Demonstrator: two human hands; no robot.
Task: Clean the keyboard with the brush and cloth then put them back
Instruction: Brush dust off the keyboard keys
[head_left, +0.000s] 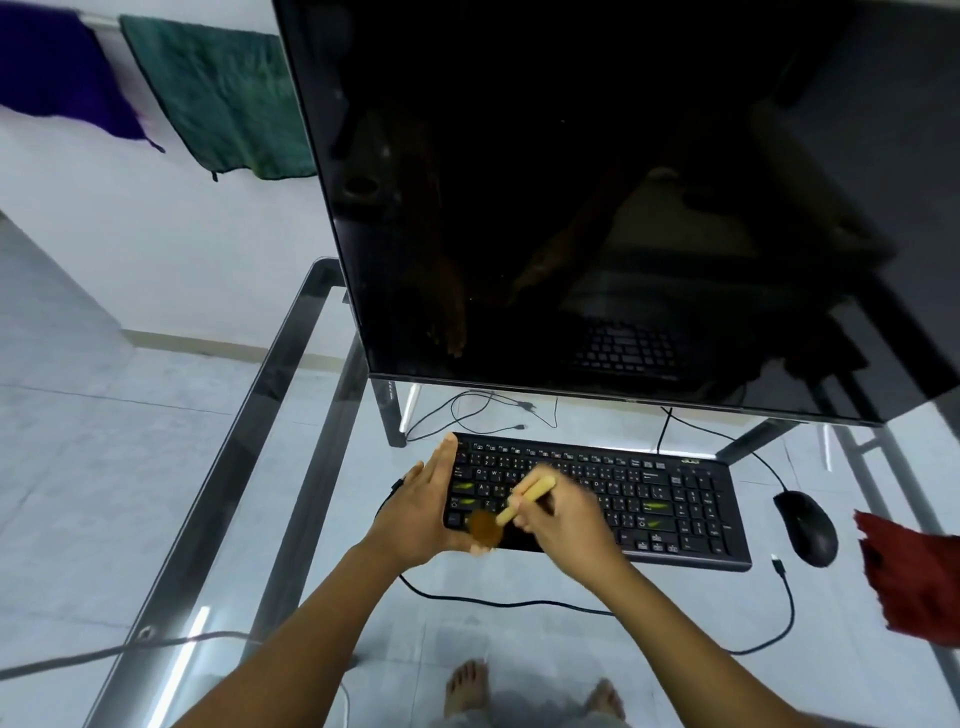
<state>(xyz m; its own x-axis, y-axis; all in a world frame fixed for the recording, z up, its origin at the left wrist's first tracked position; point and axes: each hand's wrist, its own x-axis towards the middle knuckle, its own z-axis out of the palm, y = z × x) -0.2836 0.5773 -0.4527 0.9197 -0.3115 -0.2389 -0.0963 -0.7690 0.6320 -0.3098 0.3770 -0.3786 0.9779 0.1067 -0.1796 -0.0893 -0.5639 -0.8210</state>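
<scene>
Two forearms are reaching up from the bottom of the frame. Left hand (415, 512) is lying flat, fingers apart, against the keyboard (597, 501) at centre. Right hand (563, 514) is gripping the brush (511, 512) over its lower-left keys. Red cloth (909, 571) is lying at far right.

a glass-topped desk (291, 364) with a metal frame is seen over pale floor tiles (104, 441); towels (218, 98) are hung on the white wall (171, 234)

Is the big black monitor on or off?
Off: the big black monitor screen is dark and only reflects the black keyboard.
</scene>
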